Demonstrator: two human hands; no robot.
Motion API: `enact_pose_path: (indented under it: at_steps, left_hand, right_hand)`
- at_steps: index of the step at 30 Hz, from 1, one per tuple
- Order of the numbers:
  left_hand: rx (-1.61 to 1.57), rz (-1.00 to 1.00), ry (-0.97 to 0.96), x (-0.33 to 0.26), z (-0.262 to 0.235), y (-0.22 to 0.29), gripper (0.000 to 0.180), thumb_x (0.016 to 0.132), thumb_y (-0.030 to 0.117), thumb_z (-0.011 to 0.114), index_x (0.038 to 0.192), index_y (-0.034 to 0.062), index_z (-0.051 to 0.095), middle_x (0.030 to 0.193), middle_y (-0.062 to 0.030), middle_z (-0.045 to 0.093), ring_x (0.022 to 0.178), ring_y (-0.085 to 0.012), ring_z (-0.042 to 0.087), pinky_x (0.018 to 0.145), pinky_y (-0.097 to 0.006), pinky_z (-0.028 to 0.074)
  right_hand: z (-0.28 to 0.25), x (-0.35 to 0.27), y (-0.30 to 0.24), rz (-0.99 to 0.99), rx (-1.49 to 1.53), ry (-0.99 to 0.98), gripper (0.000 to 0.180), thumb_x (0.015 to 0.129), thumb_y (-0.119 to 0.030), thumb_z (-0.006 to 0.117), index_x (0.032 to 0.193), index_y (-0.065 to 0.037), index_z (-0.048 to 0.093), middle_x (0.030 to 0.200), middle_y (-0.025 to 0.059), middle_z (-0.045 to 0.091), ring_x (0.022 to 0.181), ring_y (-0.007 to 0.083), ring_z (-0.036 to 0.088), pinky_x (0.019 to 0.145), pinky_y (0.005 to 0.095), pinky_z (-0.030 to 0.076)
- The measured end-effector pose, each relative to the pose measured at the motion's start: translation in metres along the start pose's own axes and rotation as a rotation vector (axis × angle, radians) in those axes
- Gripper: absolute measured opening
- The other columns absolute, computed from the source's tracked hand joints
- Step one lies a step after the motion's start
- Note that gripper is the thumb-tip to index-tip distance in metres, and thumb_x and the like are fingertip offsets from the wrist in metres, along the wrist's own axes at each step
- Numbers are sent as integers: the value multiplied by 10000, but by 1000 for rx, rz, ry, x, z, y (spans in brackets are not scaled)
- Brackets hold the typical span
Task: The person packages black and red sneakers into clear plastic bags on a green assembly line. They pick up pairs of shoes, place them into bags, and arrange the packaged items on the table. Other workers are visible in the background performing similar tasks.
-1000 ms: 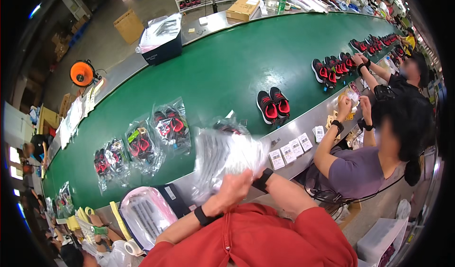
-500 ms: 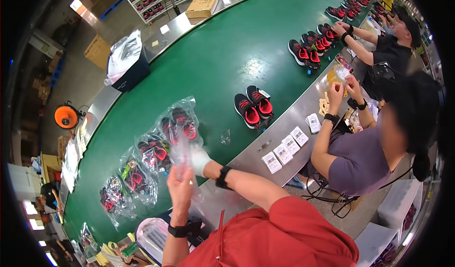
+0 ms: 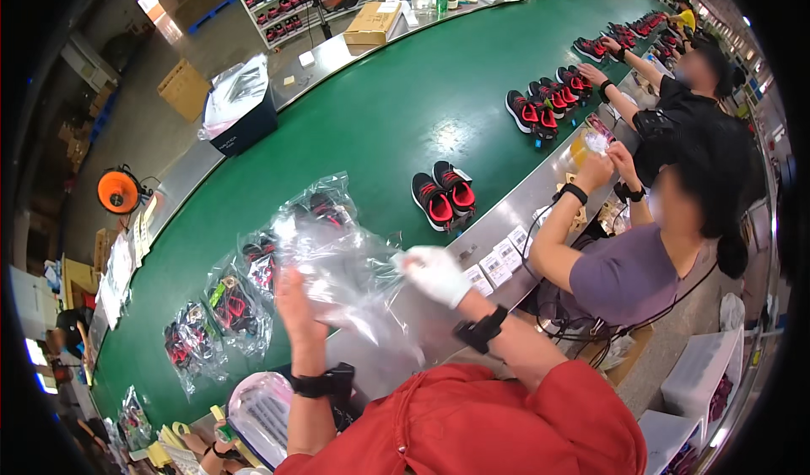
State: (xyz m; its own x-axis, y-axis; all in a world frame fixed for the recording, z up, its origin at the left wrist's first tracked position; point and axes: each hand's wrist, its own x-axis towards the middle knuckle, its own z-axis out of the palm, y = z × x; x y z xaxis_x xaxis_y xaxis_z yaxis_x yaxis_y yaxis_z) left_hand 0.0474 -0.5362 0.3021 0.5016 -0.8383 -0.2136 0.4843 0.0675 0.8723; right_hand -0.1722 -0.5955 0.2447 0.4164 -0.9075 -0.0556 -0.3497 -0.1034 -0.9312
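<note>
A clear plastic bag is spread between my two hands over the near edge of the green belt. My left hand, bare and blurred, is at the bag's left side with its fingers closed on the film. In a white glove, my right hand pinches the bag's right edge. Behind the film, a pair of black and red shoes lies in clear plastic, partly hidden. Further right, an unbagged pair of black and red shoes stands on the belt.
Several bagged pairs of shoes lie along the green belt to the left. White tags lie on the metal ledge. A co-worker in purple sits at right. A dark box of plastic bags stands across the belt.
My gloved right hand has moved right, drawing the bag out wide from its earlier bunched shape. My left hand has shifted slightly left. The unbagged shoes appear slightly further left.
</note>
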Motion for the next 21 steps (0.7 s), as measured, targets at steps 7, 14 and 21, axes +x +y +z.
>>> enact_pose_path:
  at_steps: [7, 14, 21]
  left_hand:
    - [215, 171, -6, -17, -14, -25, 109, 926, 156, 529, 980, 64, 551, 810, 33, 555, 677, -28, 480, 553, -200, 403]
    - [828, 71, -699, -101, 36, -15, 102, 860, 123, 567, 836, 30, 534, 618, -44, 511, 567, -120, 479, 501, -295, 381]
    - [880, -97, -832, -122, 5, -7, 149, 875, 173, 593, 856, 28, 570, 543, -38, 450, 498, -74, 384, 446, -268, 346]
  right_hand:
    - [-5, -32, -52, -301, -597, 561, 259, 750, -232, 651, 921, -55, 570, 865, 135, 545, 831, 317, 550, 752, 413, 452]
    - [66, -7, 17, -502, -252, -103, 272, 769, -204, 629, 987, -57, 559, 939, 135, 567, 932, 284, 548, 823, 403, 439]
    - [39, 19, 54, -213, -304, -215, 256, 773, -204, 627, 976, -56, 583, 917, 135, 592, 883, 275, 579, 807, 383, 461]
